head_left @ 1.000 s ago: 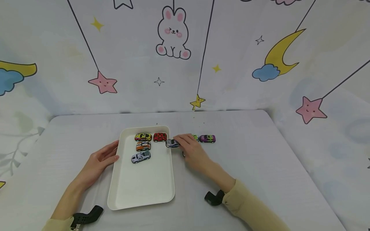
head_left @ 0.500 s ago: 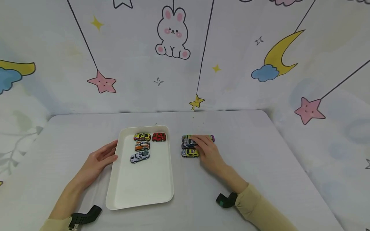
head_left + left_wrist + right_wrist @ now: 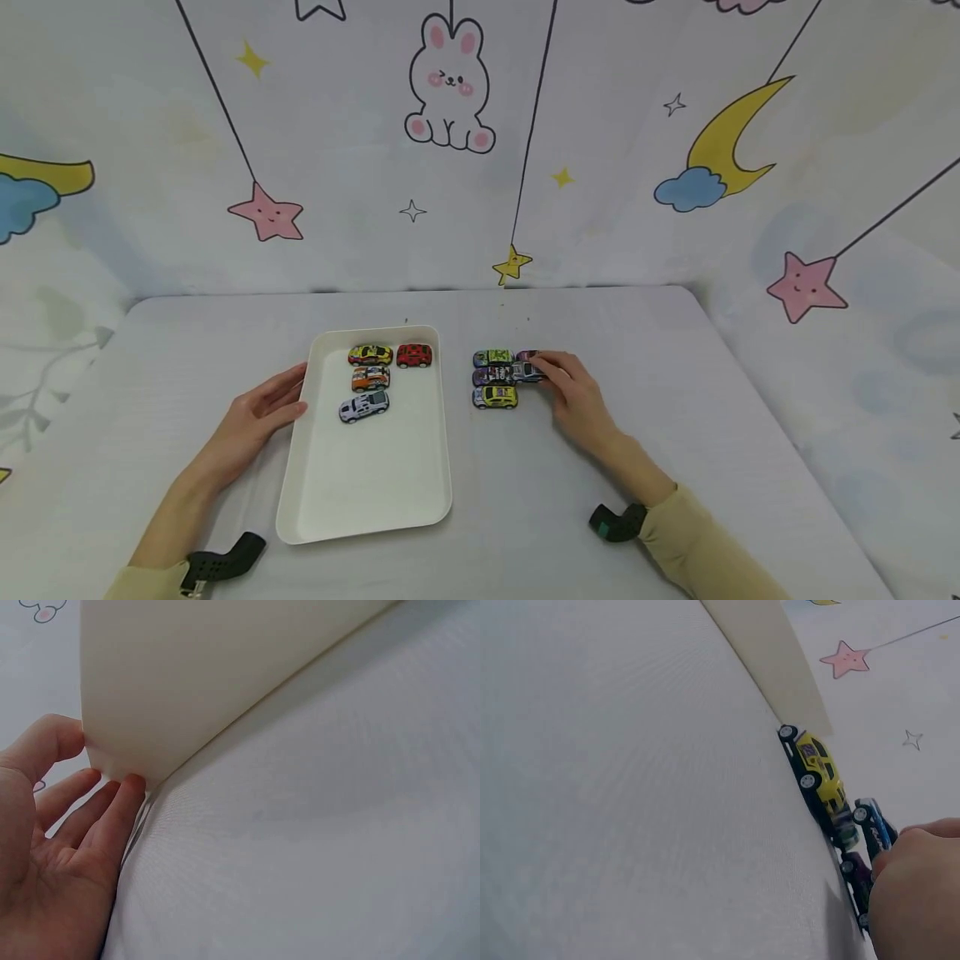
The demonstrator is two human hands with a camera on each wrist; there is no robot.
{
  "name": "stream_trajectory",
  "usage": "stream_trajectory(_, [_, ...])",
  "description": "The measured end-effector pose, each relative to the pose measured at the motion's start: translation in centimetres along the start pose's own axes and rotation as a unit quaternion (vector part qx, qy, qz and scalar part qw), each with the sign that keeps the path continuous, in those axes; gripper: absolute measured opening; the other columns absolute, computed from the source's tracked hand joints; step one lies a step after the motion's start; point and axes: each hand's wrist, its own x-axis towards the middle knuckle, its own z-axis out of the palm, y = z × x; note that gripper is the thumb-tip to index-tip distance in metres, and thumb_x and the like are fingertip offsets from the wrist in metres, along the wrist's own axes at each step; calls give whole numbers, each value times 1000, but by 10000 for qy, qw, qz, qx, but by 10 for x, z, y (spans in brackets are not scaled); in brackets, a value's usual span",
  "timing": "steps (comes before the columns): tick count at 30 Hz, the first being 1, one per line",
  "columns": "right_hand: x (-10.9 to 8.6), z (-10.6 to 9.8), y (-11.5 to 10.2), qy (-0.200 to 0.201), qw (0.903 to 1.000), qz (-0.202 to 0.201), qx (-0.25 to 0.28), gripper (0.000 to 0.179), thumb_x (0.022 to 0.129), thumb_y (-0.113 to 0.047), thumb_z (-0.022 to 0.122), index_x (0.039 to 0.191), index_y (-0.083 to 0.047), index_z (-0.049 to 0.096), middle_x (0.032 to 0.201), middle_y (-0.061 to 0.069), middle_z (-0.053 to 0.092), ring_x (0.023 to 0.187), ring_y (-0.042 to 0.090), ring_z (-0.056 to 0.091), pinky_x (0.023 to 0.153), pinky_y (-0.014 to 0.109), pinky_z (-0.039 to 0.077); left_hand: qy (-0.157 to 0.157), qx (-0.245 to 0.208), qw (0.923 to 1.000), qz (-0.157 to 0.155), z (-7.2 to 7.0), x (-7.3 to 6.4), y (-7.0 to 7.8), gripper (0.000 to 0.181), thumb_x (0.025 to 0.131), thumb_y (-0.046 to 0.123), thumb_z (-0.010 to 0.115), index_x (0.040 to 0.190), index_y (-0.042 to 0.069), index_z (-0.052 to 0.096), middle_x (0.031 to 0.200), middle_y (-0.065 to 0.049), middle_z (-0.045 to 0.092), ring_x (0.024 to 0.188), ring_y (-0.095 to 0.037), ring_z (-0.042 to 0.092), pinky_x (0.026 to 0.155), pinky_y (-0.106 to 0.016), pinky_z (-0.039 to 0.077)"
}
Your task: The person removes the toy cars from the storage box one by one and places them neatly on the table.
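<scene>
My right hand [image 3: 581, 404] pinches a silver-and-dark toy car [image 3: 528, 372] between thumb and fingers, right of the tray. In the right wrist view the same toy car [image 3: 874, 825] shows partly behind the hand, tilted above the others. Close around it are a green toy car [image 3: 492, 357], a purple toy car [image 3: 528, 355] partly covered, a black-and-purple toy car [image 3: 491, 377] and a yellow toy car [image 3: 495, 397]. My left hand [image 3: 251, 425] touches the left wall of a white tray [image 3: 292, 483] with loosely extended fingers, thumb near the rim.
Inside the tray's far part stand a yellow-and-red toy car [image 3: 371, 356], a red one [image 3: 414, 356], an orange one [image 3: 371, 379] and a slanted white one [image 3: 363, 407]. A white cloth covers the table [image 3: 637, 350]; a patterned backdrop [image 3: 600, 125] rises behind it.
My right hand has carried the silver-and-dark car rightward from the tray's right rim, across the cars on the table. My left hand and the tray have stayed nearly still.
</scene>
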Motion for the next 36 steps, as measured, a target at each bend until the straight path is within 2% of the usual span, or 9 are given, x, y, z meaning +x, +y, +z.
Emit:
stream_trajectory(9, [-8,-4,7,-23,9999,30,-106,44,81,20,68,122,2,67,121,18,63,113,32,60,94,41,52,5,5,10000,-2,0,0,-1,65,100,16,62,155,3,31,161,-20,30,132,11,42,97,-7,43])
stream_trajectory(15, [-12,-3,12,-23,9999,91,-92,42,82,19,68,120,2,68,119,17,63,112,32,59,94,38,50,-5,91,10000,-20,-2,0,-2,65,101,18,62,156,4,31,161,-19,30,133,10,42,98,-6,42])
stream_trajectory(22, [-13,-2,14,-129,9997,-49,-185,47,78,20,72,121,1,68,119,17,63,112,32,58,94,41,51,4,76,10000,-44,-2,-1,-3,65,101,19,62,156,5,31,161,-18,30,132,12,42,98,-7,43])
stream_trajectory(36, [-13,-3,11,-277,9991,210,-247,42,82,16,71,122,2,68,119,16,61,112,30,57,91,44,52,-26,117,9999,-27,-3,0,-3,64,101,20,61,157,7,31,162,-15,31,133,12,41,98,-6,42])
